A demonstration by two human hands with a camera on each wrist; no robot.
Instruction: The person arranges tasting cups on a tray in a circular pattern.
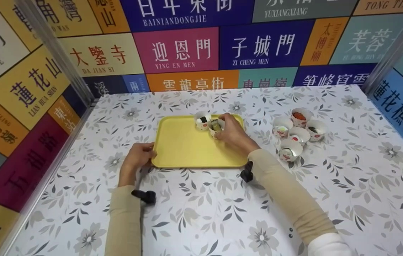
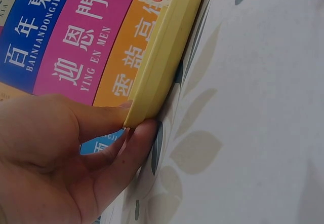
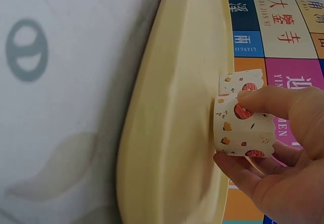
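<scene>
My left hand point(image 1: 136, 156) pinches the left edge of a yellow tray point(image 1: 180, 145), with the thumb on the rim and fingers underneath in the left wrist view. The fingers of my right hand point(image 1: 235, 133) grip a small patterned paper cup point(image 3: 244, 127) at the tray's far side. Something greenish shows inside this cup in the head view. Just left of it, a second paper cup point(image 1: 201, 123) with black and white contents stands on the tray. In the right wrist view the held cup partly hides the second one.
Right of the tray, several more paper cups point(image 1: 289, 151) stand grouped on the flower-patterned tablecloth point(image 1: 194, 213). One holds something orange-red point(image 1: 299, 116). Colourful panels with Chinese lettering point(image 1: 181, 49) wall in the back and both sides.
</scene>
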